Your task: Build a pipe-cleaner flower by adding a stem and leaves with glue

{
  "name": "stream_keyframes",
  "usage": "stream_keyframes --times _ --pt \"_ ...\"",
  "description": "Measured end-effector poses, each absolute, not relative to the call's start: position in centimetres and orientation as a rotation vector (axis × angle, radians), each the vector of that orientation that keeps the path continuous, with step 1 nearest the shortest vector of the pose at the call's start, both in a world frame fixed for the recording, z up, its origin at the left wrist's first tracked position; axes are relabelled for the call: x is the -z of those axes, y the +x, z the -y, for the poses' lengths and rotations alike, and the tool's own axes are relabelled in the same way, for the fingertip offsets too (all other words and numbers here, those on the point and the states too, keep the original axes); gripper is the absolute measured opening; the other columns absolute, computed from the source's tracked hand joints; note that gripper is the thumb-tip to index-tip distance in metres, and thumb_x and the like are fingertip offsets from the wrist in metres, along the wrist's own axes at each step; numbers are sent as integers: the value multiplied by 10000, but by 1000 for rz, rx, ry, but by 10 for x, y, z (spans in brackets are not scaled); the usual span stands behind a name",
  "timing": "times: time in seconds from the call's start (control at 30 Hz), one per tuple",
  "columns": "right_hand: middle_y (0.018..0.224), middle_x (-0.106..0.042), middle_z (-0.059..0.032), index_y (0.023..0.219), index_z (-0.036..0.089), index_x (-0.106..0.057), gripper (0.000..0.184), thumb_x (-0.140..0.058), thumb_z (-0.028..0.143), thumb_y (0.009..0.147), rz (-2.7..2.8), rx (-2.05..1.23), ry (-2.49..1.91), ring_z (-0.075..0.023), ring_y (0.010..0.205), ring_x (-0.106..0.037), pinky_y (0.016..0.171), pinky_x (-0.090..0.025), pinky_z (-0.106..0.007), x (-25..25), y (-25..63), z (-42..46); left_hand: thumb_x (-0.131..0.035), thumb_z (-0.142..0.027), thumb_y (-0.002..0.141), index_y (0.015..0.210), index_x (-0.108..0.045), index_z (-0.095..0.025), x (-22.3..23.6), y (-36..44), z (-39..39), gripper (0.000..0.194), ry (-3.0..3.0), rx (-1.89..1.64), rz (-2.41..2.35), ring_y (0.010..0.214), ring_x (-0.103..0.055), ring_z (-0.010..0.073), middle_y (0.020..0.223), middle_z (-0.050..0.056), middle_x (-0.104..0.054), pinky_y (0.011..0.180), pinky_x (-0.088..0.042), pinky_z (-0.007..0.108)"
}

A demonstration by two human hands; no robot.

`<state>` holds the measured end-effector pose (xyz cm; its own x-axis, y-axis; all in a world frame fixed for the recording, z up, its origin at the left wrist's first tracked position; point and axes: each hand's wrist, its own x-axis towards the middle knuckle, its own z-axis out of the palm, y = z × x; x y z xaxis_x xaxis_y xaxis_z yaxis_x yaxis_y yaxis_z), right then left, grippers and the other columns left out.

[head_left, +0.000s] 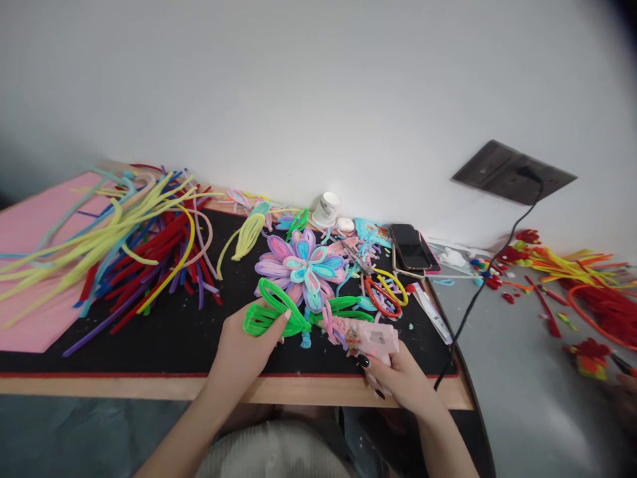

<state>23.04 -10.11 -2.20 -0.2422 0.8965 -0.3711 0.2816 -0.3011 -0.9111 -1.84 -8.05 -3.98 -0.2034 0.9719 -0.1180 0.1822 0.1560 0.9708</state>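
My left hand (251, 348) is closed on a bright green pipe-cleaner leaf (276, 315), thumb on top of its loops. The leaf adjoins a large pipe-cleaner flower (303, 265) with purple outer petals and blue and pink inner ones. More green loops (343, 307) spread to the flower's right. My right hand (393, 375) grips a pale pink glue gun (375, 338). Its front end points left, toward the green leaves below the flower, close to a pink and purple loop (328, 322). Whether its tip touches anything I cannot tell.
Loose pipe cleaners (154, 245) heap at the left over pink sheets (54, 206). Behind the flower stands a paper cup (327, 208). Scissors (383, 295) and a phone (411, 245) lie to the right. A black cord (478, 292) hangs from the wall socket (512, 171).
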Motion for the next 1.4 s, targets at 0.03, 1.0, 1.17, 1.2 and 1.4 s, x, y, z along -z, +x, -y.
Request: stream_keyframes --times 0.03,1.0,1.17,1.2,1.4 --pt "476 -416 84 801 160 -505 279 -619 409 748 1420 -1576 -1507 -56 398 -318 401 -288 -190 22 230 101 -662 -355 748 747 -662 -185 40 -18 81 170 1155 -1134 -1566 555 -615 168 609 -7 -679 533 -480 260" --pt "569 -418 60 908 155 -577 134 -528 232 811 1687 -1480 -1539 -69 475 -362 434 -335 -175 21 224 101 -604 -292 763 651 -588 -186 38 -17 80 155 1304 -1049 -1625 517 -591 161 529 -24 -622 506 -432 249" --pt "548 -432 64 806 172 -529 36 -517 206 803 1737 -1425 -1565 -68 462 -376 431 -338 -174 17 219 98 -598 -290 762 646 -580 -187 37 -17 80 156 1312 -1033 -1626 508 -577 155 523 -28 -609 505 -428 248" --pt "544 -435 65 803 175 -522 29 -516 203 802 1742 -1419 -1571 -68 459 -380 431 -340 -175 16 219 98 -599 -291 762 646 -578 -187 37 -17 80 157 1313 -1031 -1628 508 -576 155 523 -28 -608 505 -428 248" --pt "542 -429 66 789 174 -520 41 -532 213 797 1724 -1413 -1582 -68 463 -389 427 -329 -176 18 220 98 -602 -291 767 661 -584 -185 39 -17 80 151 1320 -1021 -1637 519 -579 156 536 -25 -609 515 -431 252"
